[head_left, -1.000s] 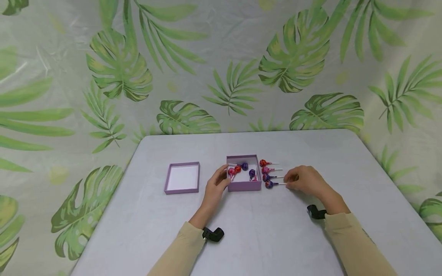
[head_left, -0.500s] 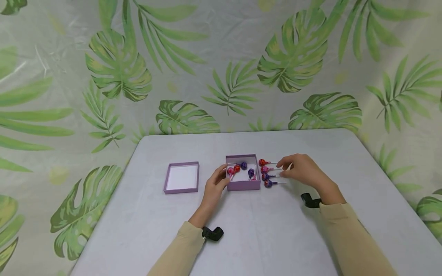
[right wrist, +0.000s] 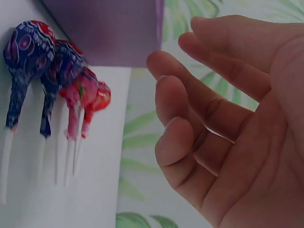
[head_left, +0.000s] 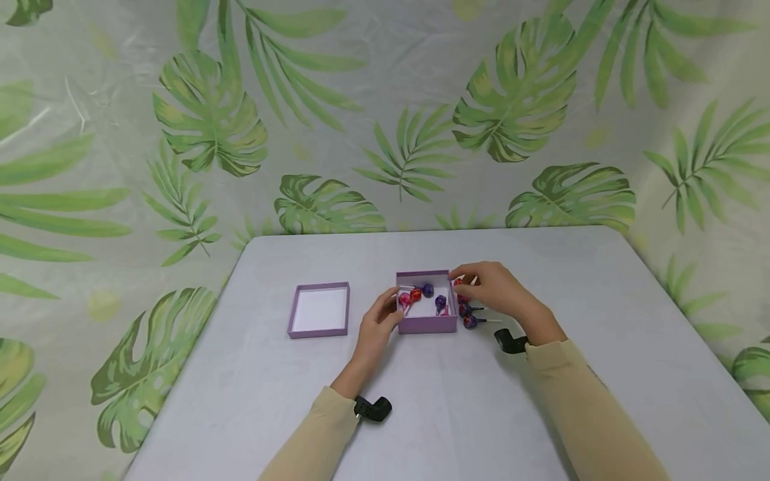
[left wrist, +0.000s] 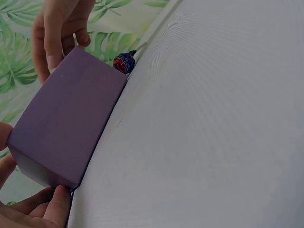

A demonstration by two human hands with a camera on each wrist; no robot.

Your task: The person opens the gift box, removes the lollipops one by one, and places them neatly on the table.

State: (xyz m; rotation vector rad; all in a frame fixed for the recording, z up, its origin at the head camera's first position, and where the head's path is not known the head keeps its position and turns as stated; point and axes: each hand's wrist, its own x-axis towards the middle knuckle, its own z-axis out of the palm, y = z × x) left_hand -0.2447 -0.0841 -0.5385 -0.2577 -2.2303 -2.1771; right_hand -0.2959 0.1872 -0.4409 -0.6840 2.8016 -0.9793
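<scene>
An uncovered purple box [head_left: 428, 325] stands mid-table with several wrapped lollipops inside, among them a purple lollipop [head_left: 428, 290] and a red lollipop [head_left: 416, 294]. My left hand [head_left: 373, 329] holds the box's left end, thumb at the near corner and fingers at the side wall. Beyond the right wall, my right hand [head_left: 502, 288] hovers with loosely bent fingers and nothing between them. Below it lies a row of lollipops, sticks pointing right; a blue lollipop [right wrist: 28, 50] and a pink lollipop [right wrist: 81, 92] show in the right wrist view. The head view partly hides the far ones behind the hand.
A shallow purple-rimmed lid [head_left: 317, 333] lies left of the box, its white inside facing up. The white table [head_left: 433, 407] runs back to a leaf-patterned curtain [head_left: 397, 80]. Black wrist cameras sit on both arms.
From the nearest lollipop's stick, my right hand has moved away and leftward over the row to the box's right wall. The left hand and the box have stayed put.
</scene>
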